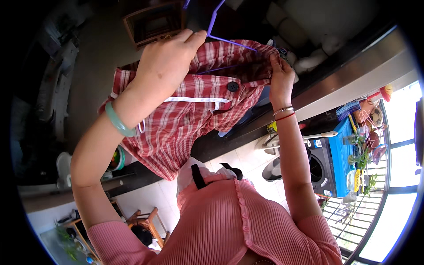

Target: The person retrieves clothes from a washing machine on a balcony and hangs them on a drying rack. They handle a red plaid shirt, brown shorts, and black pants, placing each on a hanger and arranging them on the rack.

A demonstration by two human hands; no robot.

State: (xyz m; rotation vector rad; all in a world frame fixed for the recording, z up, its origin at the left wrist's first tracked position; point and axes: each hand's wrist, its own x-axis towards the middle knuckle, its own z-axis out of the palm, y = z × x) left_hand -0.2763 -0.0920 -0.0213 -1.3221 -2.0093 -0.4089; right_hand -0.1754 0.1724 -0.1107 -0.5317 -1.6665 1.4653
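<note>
Left grip [169,62] is closed on the purple hanger [213,20] near its neck; some fingers are hidden behind the hand. Right grip [282,81] pinches the right end of the waistband of the red checked garment [170,126]. The garment hangs in front of the person, a black button [232,86] facing them; the hanger's lower bar lies partly inside the waist opening. A grey washing machine [328,170] stands well apart, to the right.

At your three o'clock, bright daylight fills a barred window [404,119]. Between three and four, you have a washing machine [327,170] beside a blue cover [342,161]. Pale floor tiles [143,196] and a wooden chair [155,224] lie around seven; dim floor [95,66] at ten, wooden furniture [132,28] at eleven.
</note>
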